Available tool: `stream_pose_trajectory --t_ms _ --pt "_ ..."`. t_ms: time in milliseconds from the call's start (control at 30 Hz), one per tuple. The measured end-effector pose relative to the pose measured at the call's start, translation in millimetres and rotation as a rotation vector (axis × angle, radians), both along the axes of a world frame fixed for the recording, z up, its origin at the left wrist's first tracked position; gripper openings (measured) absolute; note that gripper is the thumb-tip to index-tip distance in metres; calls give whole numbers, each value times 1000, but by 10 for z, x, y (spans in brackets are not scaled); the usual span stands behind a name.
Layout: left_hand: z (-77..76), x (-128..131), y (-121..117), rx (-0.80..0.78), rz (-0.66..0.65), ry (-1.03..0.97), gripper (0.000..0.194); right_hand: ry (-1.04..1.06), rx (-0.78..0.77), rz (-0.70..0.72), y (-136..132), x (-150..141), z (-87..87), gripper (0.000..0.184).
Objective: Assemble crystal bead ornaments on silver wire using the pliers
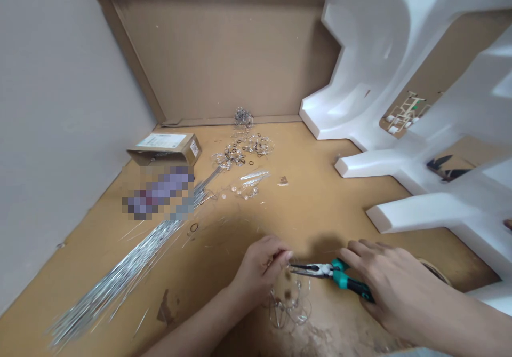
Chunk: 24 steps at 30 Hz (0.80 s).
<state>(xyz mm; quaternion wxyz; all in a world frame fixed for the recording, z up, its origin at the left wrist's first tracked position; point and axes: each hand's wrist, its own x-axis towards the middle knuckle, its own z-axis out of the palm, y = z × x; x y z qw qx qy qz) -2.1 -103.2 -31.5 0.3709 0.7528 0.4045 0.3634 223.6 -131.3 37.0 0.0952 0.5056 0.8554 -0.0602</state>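
Note:
My left hand (262, 266) is closed in a pinch on a tiny bit of thin wire (289, 264), mostly hidden by the fingertips. From the right, the narrow jaws of needle-nose pliers (320, 270) reach those fingertips. Wrapped round the green-and-black handles, my right hand (378, 271) grips the pliers. Just below the jaws is a loose tangle of wire loops with small clear beads (290, 309); whether it joins the pinched wire I cannot tell.
A bundle of straight metal wires (132, 261) lies at the left. Behind it are an open cardboard box (164, 149), a blurred purple item (160, 191) and small piles of rings and clear pieces (244, 151). White moulded foam (400, 159) stands along the right.

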Motion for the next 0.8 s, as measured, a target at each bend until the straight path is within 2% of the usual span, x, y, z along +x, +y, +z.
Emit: stream_pose_trajectory --t_ms 300,433,533,667,800 --pt "25 -21 32 10 -133 -56 19 26 133 95 78 48 48 28" --pt "10 -13 35 2 -131 -62 19 21 151 109 80 56 62 29" --pt "10 -20 52 -35 -67 -51 18 0 133 69 107 112 47 27" --pt "57 -52 84 -113 27 38 14 -107 228 -113 182 180 -135 13" --pt "79 -82 107 -165 44 93 16 -69 292 -152 234 127 -444 22"
